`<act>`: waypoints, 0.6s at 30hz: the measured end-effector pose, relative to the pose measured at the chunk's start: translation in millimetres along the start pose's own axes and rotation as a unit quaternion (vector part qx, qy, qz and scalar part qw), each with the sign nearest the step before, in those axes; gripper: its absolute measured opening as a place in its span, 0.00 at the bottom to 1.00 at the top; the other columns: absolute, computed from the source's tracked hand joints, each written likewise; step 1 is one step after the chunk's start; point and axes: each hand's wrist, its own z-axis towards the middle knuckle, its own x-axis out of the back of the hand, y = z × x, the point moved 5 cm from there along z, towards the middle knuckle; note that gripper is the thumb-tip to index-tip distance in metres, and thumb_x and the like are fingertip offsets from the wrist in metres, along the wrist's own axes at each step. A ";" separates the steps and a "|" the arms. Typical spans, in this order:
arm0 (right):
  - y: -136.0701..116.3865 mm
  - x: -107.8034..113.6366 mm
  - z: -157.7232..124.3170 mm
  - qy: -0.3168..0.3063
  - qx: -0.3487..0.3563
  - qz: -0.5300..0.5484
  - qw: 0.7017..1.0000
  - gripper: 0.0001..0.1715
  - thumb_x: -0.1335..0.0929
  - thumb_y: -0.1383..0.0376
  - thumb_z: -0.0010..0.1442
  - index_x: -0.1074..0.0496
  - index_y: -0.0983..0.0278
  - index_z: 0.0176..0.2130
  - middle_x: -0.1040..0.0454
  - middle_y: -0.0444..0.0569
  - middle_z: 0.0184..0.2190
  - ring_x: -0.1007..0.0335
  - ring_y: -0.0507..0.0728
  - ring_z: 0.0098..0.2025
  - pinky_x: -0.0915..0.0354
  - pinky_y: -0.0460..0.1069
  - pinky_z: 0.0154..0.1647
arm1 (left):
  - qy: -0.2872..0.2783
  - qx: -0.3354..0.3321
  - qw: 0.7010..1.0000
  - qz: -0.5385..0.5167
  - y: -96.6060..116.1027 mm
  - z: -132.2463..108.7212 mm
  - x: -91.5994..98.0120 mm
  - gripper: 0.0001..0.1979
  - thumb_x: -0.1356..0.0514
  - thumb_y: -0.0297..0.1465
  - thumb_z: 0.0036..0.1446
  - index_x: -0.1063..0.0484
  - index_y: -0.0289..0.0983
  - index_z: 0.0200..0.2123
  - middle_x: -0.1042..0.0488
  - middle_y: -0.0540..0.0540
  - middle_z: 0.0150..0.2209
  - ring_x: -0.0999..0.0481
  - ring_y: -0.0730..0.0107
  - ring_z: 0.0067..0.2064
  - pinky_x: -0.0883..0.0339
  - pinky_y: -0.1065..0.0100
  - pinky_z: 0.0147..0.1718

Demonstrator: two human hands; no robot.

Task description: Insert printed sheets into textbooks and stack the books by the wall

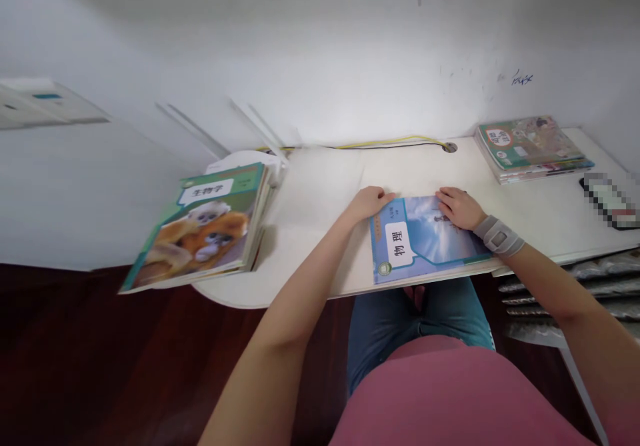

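A blue book [430, 233] with a sky picture on its cover lies turned sideways at the front edge of the white table [320, 213]. My left hand [371, 204] touches the book's upper left corner, its fingers bent together; whether they grip the cover is hidden. Resting on the upper right part of the cover is my right hand [463, 209], fingers spread and lying flat, with a grey band round the wrist.
A stack of books with monkeys on top [200, 229] overhangs the table's left end. At the back right lies another book stack [533, 143], beside a phone [610, 199]. Yellow and black cables [385, 143] run along the wall.
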 end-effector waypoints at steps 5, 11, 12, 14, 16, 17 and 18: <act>-0.5 0.9 -0.2 0.004 -0.003 0.008 1.000 0.23 0.43 0.63 0.64 0.31 0.69 0.52 0.30 0.60 0.52 0.36 0.62 0.54 0.40 0.58 0.57 | -0.072 0.135 0.918 -0.365 -35.4 -19.6 -3.4 0.18 0.40 0.46 0.52 0.27 0.35 0.27 0.26 0.45 0.25 0.29 0.68 0.26 0.37 0.68 0.24; 7.9 -1.1 -0.2 0.031 -0.025 0.058 0.998 0.22 0.41 0.61 0.63 0.30 0.67 0.51 0.31 0.60 0.53 0.37 0.63 0.55 0.41 0.60 0.58 | -0.014 0.185 0.841 -0.509 -28.0 -43.0 -17.7 0.15 0.36 0.42 0.50 0.28 0.34 0.28 0.25 0.44 0.23 0.28 0.70 0.23 0.35 0.71 0.21; 13.6 0.8 -1.0 0.053 -0.045 0.077 0.995 0.22 0.41 0.60 0.63 0.30 0.67 0.51 0.31 0.60 0.53 0.37 0.63 0.56 0.42 0.61 0.59 | 0.026 0.179 0.827 -0.532 -21.7 -44.1 -18.3 0.14 0.37 0.40 0.51 0.28 0.34 0.28 0.26 0.46 0.23 0.28 0.70 0.23 0.34 0.70 0.22; 29.7 9.3 -6.6 0.123 -0.119 0.135 0.976 0.23 0.40 0.57 0.62 0.31 0.68 0.51 0.32 0.62 0.54 0.39 0.64 0.58 0.43 0.62 0.60 | 0.096 0.151 0.792 -0.583 -7.5 -46.1 -17.5 0.12 0.38 0.39 0.52 0.29 0.35 0.28 0.26 0.49 0.22 0.27 0.70 0.24 0.31 0.69 0.25; 47.4 20.9 -20.8 0.202 -0.223 0.232 0.925 0.26 0.37 0.53 0.60 0.32 0.66 0.51 0.31 0.60 0.52 0.37 0.64 0.56 0.40 0.62 0.57 | 0.134 0.128 0.758 -0.625 5.4 -48.1 -14.8 0.11 0.38 0.38 0.52 0.30 0.36 0.27 0.27 0.50 0.22 0.26 0.69 0.25 0.30 0.69 0.27; 53.6 25.3 -30.4 0.224 -0.268 0.301 0.887 0.27 0.35 0.51 0.58 0.32 0.65 0.51 0.29 0.58 0.49 0.34 0.63 0.53 0.37 0.60 0.54 | 0.140 0.126 0.742 -0.644 10.6 -49.0 -13.2 0.10 0.38 0.37 0.51 0.30 0.36 0.26 0.27 0.50 0.22 0.26 0.69 0.26 0.29 0.68 0.28; 56.7 28.0 -40.6 0.227 -0.303 0.382 0.843 0.27 0.34 0.50 0.56 0.32 0.64 0.50 0.27 0.55 0.45 0.32 0.61 0.49 0.34 0.58 0.50 | 0.136 0.131 0.726 -0.661 15.0 -49.6 -11.7 0.10 0.38 0.37 0.51 0.30 0.36 0.26 0.27 0.49 0.22 0.25 0.68 0.26 0.29 0.68 0.30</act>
